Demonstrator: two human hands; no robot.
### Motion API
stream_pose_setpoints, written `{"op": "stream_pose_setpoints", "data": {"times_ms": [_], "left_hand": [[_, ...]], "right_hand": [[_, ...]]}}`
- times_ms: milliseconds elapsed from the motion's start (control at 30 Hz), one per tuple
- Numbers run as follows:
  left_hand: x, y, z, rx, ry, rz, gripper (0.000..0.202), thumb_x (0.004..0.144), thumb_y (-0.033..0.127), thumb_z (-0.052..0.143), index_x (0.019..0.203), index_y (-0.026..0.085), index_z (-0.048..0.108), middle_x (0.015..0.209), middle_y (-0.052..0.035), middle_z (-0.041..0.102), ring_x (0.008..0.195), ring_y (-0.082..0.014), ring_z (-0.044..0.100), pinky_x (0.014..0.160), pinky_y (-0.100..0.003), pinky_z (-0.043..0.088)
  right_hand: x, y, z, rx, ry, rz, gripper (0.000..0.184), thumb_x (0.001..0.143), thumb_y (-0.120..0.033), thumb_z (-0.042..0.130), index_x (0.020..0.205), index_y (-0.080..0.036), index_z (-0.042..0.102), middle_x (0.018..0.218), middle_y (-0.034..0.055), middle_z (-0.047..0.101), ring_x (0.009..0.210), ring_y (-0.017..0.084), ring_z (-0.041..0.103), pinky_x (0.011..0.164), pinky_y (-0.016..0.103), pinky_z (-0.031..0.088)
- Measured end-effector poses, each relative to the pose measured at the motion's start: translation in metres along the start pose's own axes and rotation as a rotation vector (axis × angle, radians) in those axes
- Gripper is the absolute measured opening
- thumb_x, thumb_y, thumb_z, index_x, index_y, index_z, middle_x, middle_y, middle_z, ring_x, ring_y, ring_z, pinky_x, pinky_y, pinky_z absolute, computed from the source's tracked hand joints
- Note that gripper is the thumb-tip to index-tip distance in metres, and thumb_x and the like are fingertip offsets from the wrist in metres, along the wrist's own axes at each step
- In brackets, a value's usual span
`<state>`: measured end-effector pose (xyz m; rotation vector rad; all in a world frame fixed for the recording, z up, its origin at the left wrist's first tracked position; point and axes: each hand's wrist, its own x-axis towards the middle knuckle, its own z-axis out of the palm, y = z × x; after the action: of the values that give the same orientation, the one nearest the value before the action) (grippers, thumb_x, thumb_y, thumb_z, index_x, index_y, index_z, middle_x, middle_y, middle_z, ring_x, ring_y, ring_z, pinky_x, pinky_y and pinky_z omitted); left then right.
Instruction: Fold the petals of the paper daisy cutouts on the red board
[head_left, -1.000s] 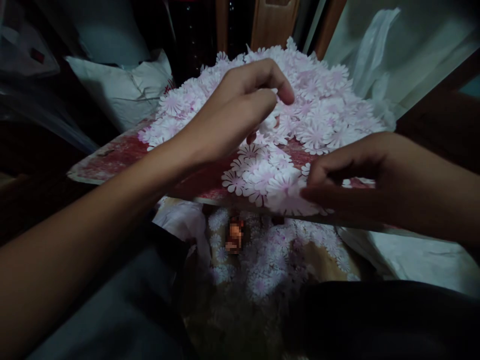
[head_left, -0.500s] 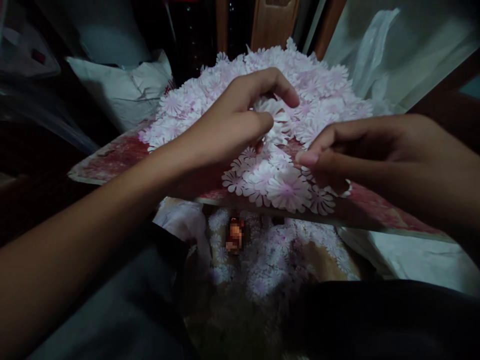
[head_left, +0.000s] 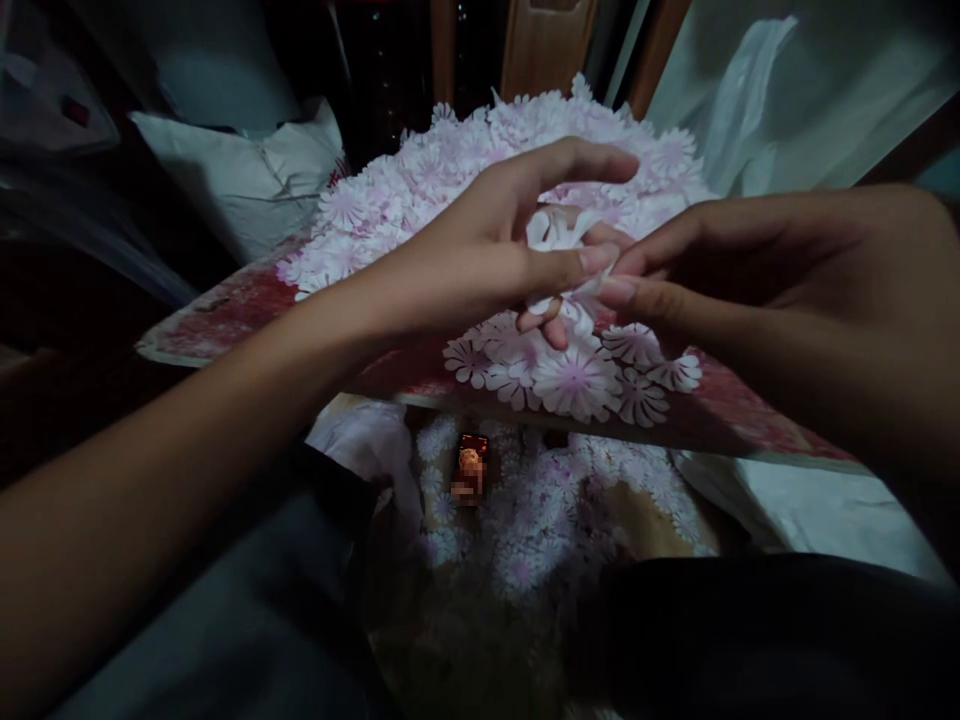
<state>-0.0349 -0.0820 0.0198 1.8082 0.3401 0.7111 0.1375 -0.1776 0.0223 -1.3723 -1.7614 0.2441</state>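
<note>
Above the front of a red table (head_left: 390,370), my left hand (head_left: 517,235) is closed around white artificial flower petals (head_left: 559,230), its thumb pressing them and its index finger stretched out. My right hand (head_left: 765,270) meets it from the right, thumb and index finger pinching the edge of a petal piece. Just below both hands lies a small group of flat white flower pieces with lilac centres (head_left: 576,378). Behind them rises a large heap of the same flower pieces (head_left: 420,180). How many layers my left hand holds is hidden by the fingers.
More flower pieces (head_left: 555,500) are spread lower down, under the table edge, with a lit phone (head_left: 470,470) among them. A white sack (head_left: 247,180) stands at the back left; another white bag (head_left: 817,510) lies at the lower right.
My right hand has moved up and left to meet my left hand, pinching at the petals. My left thumb and index finger have stretched out to the right.
</note>
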Motion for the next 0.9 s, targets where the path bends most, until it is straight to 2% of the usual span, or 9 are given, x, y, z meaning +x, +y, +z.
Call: {"op": "stream_pose_setpoints", "data": {"times_ms": [100, 167, 233, 333, 400, 500, 600, 700, 900], "left_hand": [[0.003, -0.001, 0.000, 0.093, 0.094, -0.016, 0.043, 0.088, 0.019, 0.065, 0.129, 0.012, 0.055, 0.074, -0.0003, 0.065, 0.054, -0.0103, 0.062, 0.049, -0.021, 0.050], [0.004, -0.001, 0.000, 0.115, 0.136, -0.001, 0.038, 0.088, 0.018, 0.065, 0.125, 0.010, 0.058, 0.063, 0.0025, 0.060, 0.046, -0.0084, 0.057, 0.046, -0.021, 0.050], [0.005, 0.000, 0.000, 0.121, 0.160, 0.023, 0.036, 0.088, 0.019, 0.066, 0.121, 0.007, 0.060, 0.064, 0.0011, 0.063, 0.043, -0.0063, 0.053, 0.043, -0.020, 0.049], [0.003, 0.000, 0.000, 0.145, 0.162, 0.027, 0.031, 0.087, 0.023, 0.068, 0.113, 0.006, 0.065, 0.073, -0.0018, 0.069, 0.041, -0.0039, 0.052, 0.041, -0.019, 0.050], [0.002, 0.000, 0.000, 0.142, 0.143, 0.013, 0.030, 0.087, 0.027, 0.069, 0.108, 0.007, 0.068, 0.063, 0.0019, 0.064, 0.038, -0.0031, 0.049, 0.041, -0.019, 0.051], [-0.001, 0.000, 0.000, 0.150, 0.118, 0.003, 0.031, 0.088, 0.032, 0.067, 0.106, 0.007, 0.069, 0.048, 0.0064, 0.053, 0.035, -0.0021, 0.046, 0.043, -0.017, 0.050], [-0.002, 0.001, -0.001, 0.174, 0.122, -0.001, 0.028, 0.089, 0.031, 0.065, 0.098, 0.006, 0.071, 0.047, 0.0051, 0.055, 0.032, -0.0023, 0.045, 0.040, -0.016, 0.048], [-0.002, 0.002, -0.001, 0.213, 0.148, 0.024, 0.027, 0.089, 0.031, 0.065, 0.089, 0.006, 0.073, 0.045, 0.0040, 0.054, 0.031, -0.0047, 0.048, 0.036, -0.015, 0.044], [-0.002, 0.000, 0.003, 0.232, 0.126, -0.050, 0.031, 0.095, 0.038, 0.056, 0.102, 0.012, 0.071, 0.057, 0.0027, 0.060, 0.036, -0.0019, 0.050, 0.040, -0.010, 0.037]], "right_hand": [[0.002, 0.002, -0.001, -0.071, 0.046, -0.020, 0.022, 0.082, -0.040, 0.071, 0.086, -0.019, 0.076, 0.068, -0.0043, 0.067, 0.063, 0.003, 0.057, 0.055, 0.018, 0.042], [0.004, 0.002, 0.000, -0.084, 0.051, -0.011, 0.019, 0.083, -0.037, 0.071, 0.085, -0.018, 0.074, 0.067, -0.0044, 0.064, 0.060, 0.002, 0.054, 0.052, 0.018, 0.039], [0.005, 0.001, 0.003, -0.038, 0.047, 0.011, 0.019, 0.077, -0.033, 0.076, 0.085, -0.016, 0.071, 0.070, -0.0040, 0.065, 0.062, 0.003, 0.058, 0.052, 0.018, 0.042], [0.007, 0.001, 0.008, 0.047, 0.055, 0.020, 0.037, 0.066, -0.035, 0.084, 0.093, -0.014, 0.068, 0.071, -0.0029, 0.065, 0.064, 0.008, 0.063, 0.052, 0.020, 0.047], [0.008, 0.002, 0.009, 0.036, 0.059, 0.017, 0.042, 0.067, -0.037, 0.084, 0.099, -0.015, 0.070, 0.069, -0.0026, 0.065, 0.061, 0.008, 0.061, 0.052, 0.020, 0.047], [0.009, 0.006, 0.010, -0.032, 0.045, -0.005, 0.031, 0.072, -0.034, 0.080, 0.096, -0.016, 0.075, 0.066, -0.0031, 0.063, 0.056, 0.004, 0.054, 0.049, 0.018, 0.041], [0.008, 0.007, 0.012, -0.076, 0.044, -0.083, 0.018, 0.074, -0.032, 0.080, 0.083, -0.018, 0.076, 0.063, -0.0034, 0.062, 0.054, 0.003, 0.051, 0.047, 0.018, 0.038], [0.007, 0.005, 0.017, -0.133, 0.084, -0.111, 0.012, 0.076, -0.031, 0.078, 0.081, -0.021, 0.074, 0.063, -0.0042, 0.063, 0.055, 0.005, 0.051, 0.048, 0.019, 0.039], [0.005, -0.002, 0.021, -0.141, 0.167, -0.082, 0.006, 0.078, -0.027, 0.077, 0.077, -0.023, 0.074, 0.061, -0.0056, 0.064, 0.055, 0.006, 0.056, 0.047, 0.020, 0.042]]}}
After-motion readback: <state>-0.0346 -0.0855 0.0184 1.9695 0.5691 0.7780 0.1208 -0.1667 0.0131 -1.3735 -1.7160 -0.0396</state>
